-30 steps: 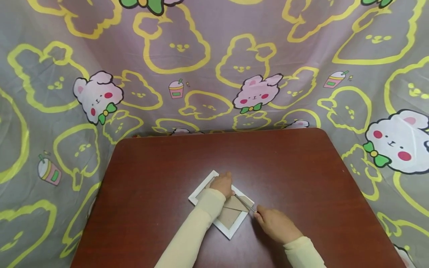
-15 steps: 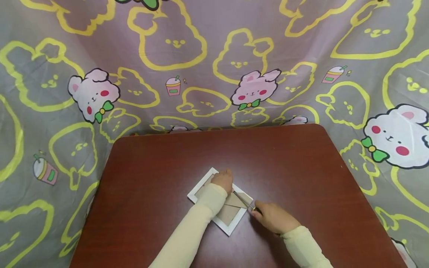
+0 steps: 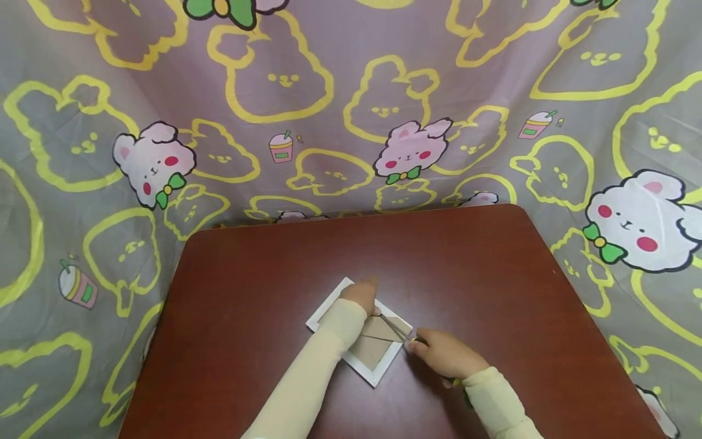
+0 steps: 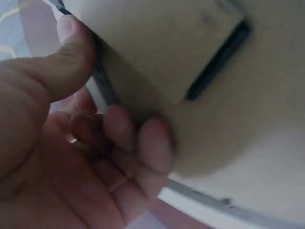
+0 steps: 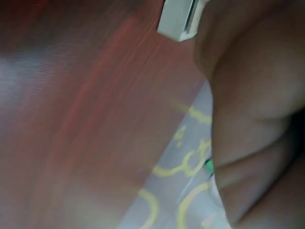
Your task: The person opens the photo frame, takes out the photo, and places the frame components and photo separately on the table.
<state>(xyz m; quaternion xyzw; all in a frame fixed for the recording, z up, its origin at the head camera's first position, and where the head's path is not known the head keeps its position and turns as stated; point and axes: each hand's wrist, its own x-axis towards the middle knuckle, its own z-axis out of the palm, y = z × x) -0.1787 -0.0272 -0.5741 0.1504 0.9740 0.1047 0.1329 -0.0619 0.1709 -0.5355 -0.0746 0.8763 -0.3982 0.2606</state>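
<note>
A white rectangular frame [image 3: 386, 364] with a matte beige cardboard-like backing [image 3: 370, 352] lies turned at a slant on a glossy red-brown table [image 3: 247, 292]; a thin dark line crosses the backing, and the left wrist view shows a short black slot [image 4: 219, 59] beside a straight-cut edge; the left hand [image 3: 359, 296] lies over the frame's far part, fingers bent, tips against the backing; whether they pinch the frame, I cannot tell; the right hand [image 3: 451, 353], at the frame's right, has its fingers curled round a thin metal-shafted tool [image 3: 396, 327], whose shaft slants over the frame towards the left hand; the grip mostly hides its handle; the shaft's tip is hard to make out; the right wrist view catches only a cut-off white frame corner.
</note>
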